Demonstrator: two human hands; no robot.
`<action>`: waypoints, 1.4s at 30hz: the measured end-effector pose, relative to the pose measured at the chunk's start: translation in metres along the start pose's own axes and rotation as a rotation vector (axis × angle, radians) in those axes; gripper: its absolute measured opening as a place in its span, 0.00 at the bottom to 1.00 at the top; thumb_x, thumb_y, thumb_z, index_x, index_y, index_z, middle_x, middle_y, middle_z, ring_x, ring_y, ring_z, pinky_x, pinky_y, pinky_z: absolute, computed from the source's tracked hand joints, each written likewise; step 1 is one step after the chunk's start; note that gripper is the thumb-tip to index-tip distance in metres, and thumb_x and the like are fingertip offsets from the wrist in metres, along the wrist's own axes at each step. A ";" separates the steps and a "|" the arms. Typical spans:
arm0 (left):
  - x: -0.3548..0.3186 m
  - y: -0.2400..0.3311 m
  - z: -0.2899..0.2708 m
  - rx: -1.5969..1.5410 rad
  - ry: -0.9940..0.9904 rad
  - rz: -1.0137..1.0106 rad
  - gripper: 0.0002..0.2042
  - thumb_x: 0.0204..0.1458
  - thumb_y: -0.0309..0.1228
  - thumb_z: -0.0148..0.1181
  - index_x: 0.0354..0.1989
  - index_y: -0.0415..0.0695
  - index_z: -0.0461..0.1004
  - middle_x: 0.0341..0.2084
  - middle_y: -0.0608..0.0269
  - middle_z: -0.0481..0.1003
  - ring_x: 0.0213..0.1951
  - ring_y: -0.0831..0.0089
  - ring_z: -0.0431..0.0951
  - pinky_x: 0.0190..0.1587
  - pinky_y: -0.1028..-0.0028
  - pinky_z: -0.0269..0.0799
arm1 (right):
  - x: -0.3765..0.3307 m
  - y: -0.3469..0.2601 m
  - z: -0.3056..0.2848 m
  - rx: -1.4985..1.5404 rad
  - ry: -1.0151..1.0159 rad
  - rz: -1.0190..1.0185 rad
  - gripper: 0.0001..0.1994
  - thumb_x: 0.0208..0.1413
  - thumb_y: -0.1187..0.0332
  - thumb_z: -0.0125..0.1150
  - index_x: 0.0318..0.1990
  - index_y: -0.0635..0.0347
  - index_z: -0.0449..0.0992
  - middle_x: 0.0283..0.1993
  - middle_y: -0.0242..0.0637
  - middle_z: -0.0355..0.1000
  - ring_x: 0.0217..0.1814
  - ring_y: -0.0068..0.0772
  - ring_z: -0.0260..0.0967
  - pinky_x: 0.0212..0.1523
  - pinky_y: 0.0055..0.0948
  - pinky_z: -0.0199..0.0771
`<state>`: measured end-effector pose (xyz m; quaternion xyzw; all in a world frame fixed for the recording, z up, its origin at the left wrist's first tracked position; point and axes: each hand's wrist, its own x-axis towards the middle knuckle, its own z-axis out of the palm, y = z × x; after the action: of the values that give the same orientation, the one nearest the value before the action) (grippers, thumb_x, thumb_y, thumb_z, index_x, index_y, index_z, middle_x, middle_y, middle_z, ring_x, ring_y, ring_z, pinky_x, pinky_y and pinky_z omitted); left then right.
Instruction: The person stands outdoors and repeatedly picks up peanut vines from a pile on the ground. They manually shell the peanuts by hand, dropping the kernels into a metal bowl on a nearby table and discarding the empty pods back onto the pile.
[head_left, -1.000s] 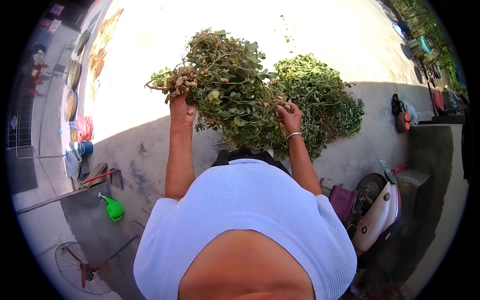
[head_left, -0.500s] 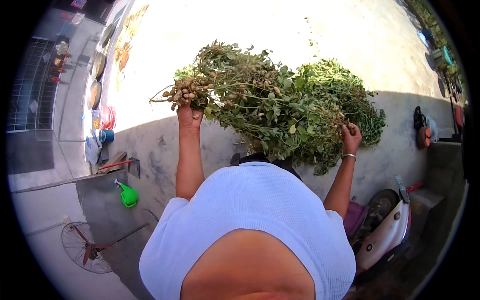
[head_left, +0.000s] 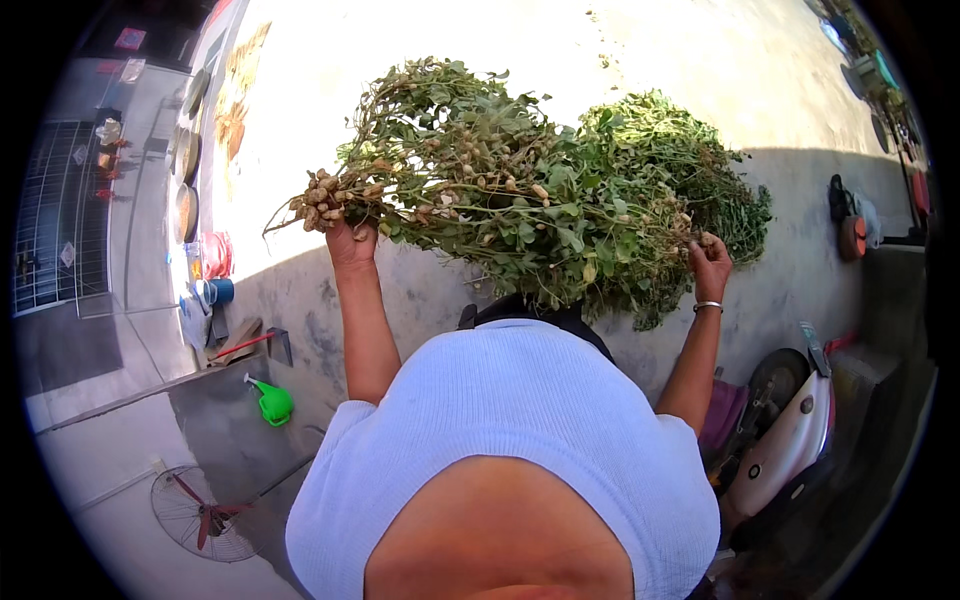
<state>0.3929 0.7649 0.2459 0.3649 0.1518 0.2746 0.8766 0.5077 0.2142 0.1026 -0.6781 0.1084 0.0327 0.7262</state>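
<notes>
Head view: a large bundle of uprooted peanut plants [head_left: 520, 190] is held up in front of the body, above a concrete yard [head_left: 800, 200] that is half in sun and half in shade. The root end, with its cluster of pale pods [head_left: 325, 195], points to the person's left; the leafy tops spread to the right.

The left hand [head_left: 350, 240] is closed around the stems just beside the pod cluster, fingers wrapped together, and most of the weight appears to be borne there. The right hand [head_left: 708, 262], with a bracelet at the wrist, is raised to the leafy end; its fingertips are pinched on a sprig or pod at the edge of the foliage, though how tightly cannot be told through the leaves.

For the lifting and sorting to be done well, the stems are best gripped close to the roots, so that the pods hang free and are not crushed. The leafy mass should be supported lightly and not pulled, since pods could be shaken loose.

Well apart from the bundle, a green watering can [head_left: 272, 402] and a fan [head_left: 200, 512] are seen at the left, and a scooter [head_left: 790, 440] at the right.
</notes>
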 end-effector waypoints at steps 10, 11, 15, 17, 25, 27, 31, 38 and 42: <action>-0.014 -0.012 0.015 -0.144 -0.075 -0.061 0.20 0.42 0.34 0.64 0.45 0.43 0.69 0.44 0.60 0.71 0.46 0.65 0.69 0.51 0.64 0.65 | -0.029 0.008 0.022 -0.267 -0.223 0.132 0.13 0.43 0.71 0.64 0.37 0.60 0.68 0.28 0.27 0.69 0.26 0.18 0.63 0.26 0.21 0.65; -0.014 -0.013 0.015 -0.161 -0.076 -0.067 0.19 0.43 0.34 0.63 0.44 0.43 0.69 0.43 0.59 0.71 0.45 0.65 0.70 0.50 0.64 0.66 | -0.029 0.013 0.021 -0.353 -0.243 0.104 0.15 0.42 0.70 0.65 0.39 0.61 0.69 0.28 0.29 0.70 0.27 0.20 0.64 0.27 0.22 0.66; -0.026 -0.017 0.029 -0.164 -0.024 -0.110 0.19 0.42 0.34 0.64 0.44 0.43 0.70 0.42 0.58 0.72 0.44 0.64 0.71 0.49 0.65 0.67 | -0.044 -0.024 0.048 -1.057 -0.056 -0.327 0.20 0.39 0.67 0.67 0.42 0.61 0.71 0.35 0.41 0.70 0.31 0.35 0.69 0.30 0.29 0.70; -0.031 -0.019 0.039 -0.152 0.013 -0.127 0.19 0.42 0.34 0.64 0.44 0.42 0.70 0.42 0.58 0.72 0.44 0.64 0.71 0.49 0.64 0.67 | -0.046 -0.069 0.074 -1.145 0.118 -0.729 0.17 0.40 0.69 0.66 0.39 0.61 0.72 0.37 0.43 0.68 0.29 0.38 0.70 0.29 0.29 0.70; -0.046 -0.031 0.042 -0.152 -0.024 -0.212 0.24 0.37 0.33 0.68 0.45 0.43 0.69 0.45 0.60 0.71 0.49 0.63 0.68 0.56 0.63 0.62 | -0.071 -0.129 0.193 -0.186 -0.267 -0.509 0.07 0.40 0.75 0.63 0.30 0.63 0.74 0.28 0.36 0.69 0.20 0.26 0.66 0.22 0.22 0.65; -0.051 -0.031 0.041 -0.139 -0.046 -0.201 0.25 0.36 0.33 0.68 0.46 0.43 0.69 0.46 0.60 0.70 0.50 0.63 0.68 0.56 0.63 0.62 | -0.072 -0.126 0.209 -0.225 -0.236 -0.558 0.07 0.40 0.74 0.63 0.29 0.63 0.74 0.27 0.36 0.69 0.20 0.26 0.65 0.22 0.22 0.65; -0.063 -0.029 0.050 -0.115 -0.011 -0.216 0.27 0.35 0.33 0.69 0.47 0.43 0.68 0.46 0.61 0.70 0.49 0.63 0.68 0.55 0.63 0.62 | -0.067 -0.110 0.220 -0.218 -0.232 -0.582 0.08 0.40 0.74 0.63 0.30 0.63 0.74 0.28 0.36 0.71 0.21 0.26 0.66 0.22 0.23 0.65; -0.068 -0.026 0.032 -0.149 -0.034 -0.196 0.26 0.36 0.33 0.69 0.46 0.43 0.68 0.45 0.61 0.70 0.49 0.62 0.68 0.54 0.63 0.63 | -0.071 -0.096 0.211 0.302 -0.434 0.051 0.03 0.51 0.77 0.55 0.31 0.63 0.75 0.21 0.30 0.70 0.20 0.15 0.65 0.18 0.13 0.63; -0.072 -0.026 0.037 -0.120 -0.012 -0.204 0.24 0.38 0.33 0.68 0.46 0.43 0.68 0.46 0.61 0.70 0.48 0.63 0.68 0.54 0.63 0.64 | -0.075 -0.081 0.223 0.186 -0.392 -0.086 0.05 0.47 0.76 0.58 0.33 0.64 0.75 0.26 0.33 0.72 0.22 0.18 0.68 0.23 0.16 0.68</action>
<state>0.3614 0.6868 0.2573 0.2958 0.1663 0.1903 0.9212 0.4755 0.4362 0.2094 -0.5930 -0.0616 0.1227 0.7934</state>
